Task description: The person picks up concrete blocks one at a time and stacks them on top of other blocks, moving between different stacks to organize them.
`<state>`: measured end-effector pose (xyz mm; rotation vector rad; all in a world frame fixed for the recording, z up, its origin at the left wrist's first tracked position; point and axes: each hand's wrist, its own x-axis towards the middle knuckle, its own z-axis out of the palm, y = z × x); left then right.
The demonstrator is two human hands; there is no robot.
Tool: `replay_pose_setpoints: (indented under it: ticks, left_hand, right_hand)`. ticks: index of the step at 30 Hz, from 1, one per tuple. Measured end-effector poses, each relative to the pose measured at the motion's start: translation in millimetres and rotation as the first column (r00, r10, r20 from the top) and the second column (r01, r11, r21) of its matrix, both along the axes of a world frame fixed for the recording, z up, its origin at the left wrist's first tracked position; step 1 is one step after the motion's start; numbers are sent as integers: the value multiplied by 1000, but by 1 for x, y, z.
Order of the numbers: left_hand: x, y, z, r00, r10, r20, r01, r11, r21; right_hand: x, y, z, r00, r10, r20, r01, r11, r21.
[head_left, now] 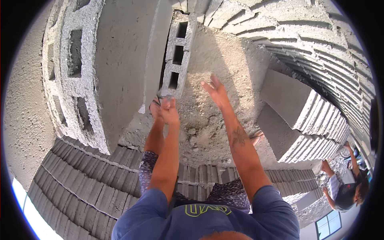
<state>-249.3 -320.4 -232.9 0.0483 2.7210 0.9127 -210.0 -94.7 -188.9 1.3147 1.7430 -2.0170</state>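
Note:
A grey hollow concrete block (176,68) with three holes facing up lies on the ground against the stacked blocks on its left. My left hand (170,113) is just below its near end, fingers pointing towards it and apart, with nothing seen in them. To the right of the block, my right hand (217,93) hangs over the sandy ground (206,128), fingers spread and holding nothing. My left foot (155,109), in a sandal, overlaps the edge of my left hand in this view.
Tall concrete blocks (124,52) rise close on my left. Rows of blocks (88,176) run behind my legs. Two more block stacks, one leaning (286,94), stand at right, below a long ribbed wall of blocks (316,44). Another person (348,194) is at far right.

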Motion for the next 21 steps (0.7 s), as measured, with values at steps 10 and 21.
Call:
replay_pose_setpoints:
  ticks: [10, 21]
  left_hand:
    - [-43, 38, -55, 335, 347, 876, -881, 444, 161]
    - [-48, 69, -30, 272, 642, 717, -962, 185, 200]
  right_hand:
    - [-200, 34, -54, 994, -28, 107, 17, 995, 103]
    - [-177, 32, -99, 967, 201, -159, -176, 972, 155]
